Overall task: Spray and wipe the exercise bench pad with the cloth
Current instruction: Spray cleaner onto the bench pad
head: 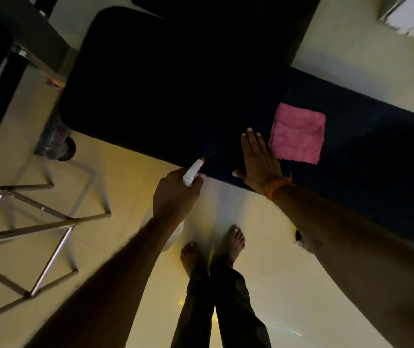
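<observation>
Head view: our left hand (175, 194) grips the spray bottle (193, 172); right hand (260, 159) lies flat, fingers together; cloth (298, 133) at its two o'clock, wiping not begun.

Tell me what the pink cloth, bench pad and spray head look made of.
Pink cloth: soft fuzzy fabric, likely microfibre, with slightly wavy edges. Bench pad: dark, smooth and matte, perhaps vinyl, though too dim to be sure. Spray head in the left hand: white plastic, red nozzle tip.

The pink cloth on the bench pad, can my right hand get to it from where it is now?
Probably yes. The right hand lies flat and open on the bench pad, beside the pink cloth, with nothing between them.
</observation>
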Available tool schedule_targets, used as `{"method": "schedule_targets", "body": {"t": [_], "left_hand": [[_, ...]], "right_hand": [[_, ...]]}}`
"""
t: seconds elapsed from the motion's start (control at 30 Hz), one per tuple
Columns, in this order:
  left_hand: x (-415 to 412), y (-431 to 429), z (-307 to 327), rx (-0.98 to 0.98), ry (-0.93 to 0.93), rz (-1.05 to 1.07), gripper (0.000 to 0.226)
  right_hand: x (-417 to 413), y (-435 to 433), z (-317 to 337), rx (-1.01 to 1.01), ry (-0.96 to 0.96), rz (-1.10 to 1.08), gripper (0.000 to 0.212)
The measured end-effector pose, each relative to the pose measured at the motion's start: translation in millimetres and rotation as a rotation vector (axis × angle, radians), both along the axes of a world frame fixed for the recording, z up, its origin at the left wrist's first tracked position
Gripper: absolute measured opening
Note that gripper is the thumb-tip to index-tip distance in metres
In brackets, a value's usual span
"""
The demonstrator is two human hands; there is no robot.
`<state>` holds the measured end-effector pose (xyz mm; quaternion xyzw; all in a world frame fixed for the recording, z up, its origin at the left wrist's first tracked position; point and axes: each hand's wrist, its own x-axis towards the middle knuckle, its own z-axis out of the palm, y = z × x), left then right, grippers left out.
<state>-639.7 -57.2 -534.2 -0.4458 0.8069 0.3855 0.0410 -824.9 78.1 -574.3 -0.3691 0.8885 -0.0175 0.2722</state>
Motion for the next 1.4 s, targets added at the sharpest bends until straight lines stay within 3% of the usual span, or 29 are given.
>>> {"method": "schedule_targets", "body": {"t": [0.13, 0.23, 0.5, 0.7, 0.8, 0.97, 1.1, 1.27, 1.4], "left_hand": [[-33, 8, 8, 0.056, 0.002, -0.018, 0.054], [-65, 18, 18, 0.054, 0.113, 0.046, 0.040], [-151, 21, 34, 0.093, 0.240, 0.039, 0.041], [-192, 18, 46, 0.041, 0.256, 0.073, 0.013], [-202, 13, 41, 0.078, 0.337, 0.099, 0.027], [-221, 6, 41, 0.117, 0.423, 0.072, 0.025], [-240, 5, 42, 0.200, 0.376, 0.020, 0.026], [-252, 5, 40, 0.107, 0.255, -0.014, 0.028], [-252, 0, 35, 0.151, 0.264, -0.071, 0.020]], "right_hand": [[-16, 7, 2, -0.011, 0.023, -0.034, 0.107], [-31, 11, 3, -0.034, 0.015, -0.071, 0.108], [-72, 22, -1, -0.057, -0.024, -0.154, 0.107], [-95, 24, -12, -0.046, -0.042, -0.158, 0.108], [-99, 24, -15, -0.040, -0.041, -0.139, 0.107], [-96, 28, -16, -0.085, -0.028, -0.143, 0.109], [-98, 26, -14, -0.083, -0.020, -0.168, 0.114], [-104, 22, -12, -0.029, -0.053, -0.154, 0.115], [-106, 27, -9, -0.132, -0.092, -0.187, 0.106]]}}
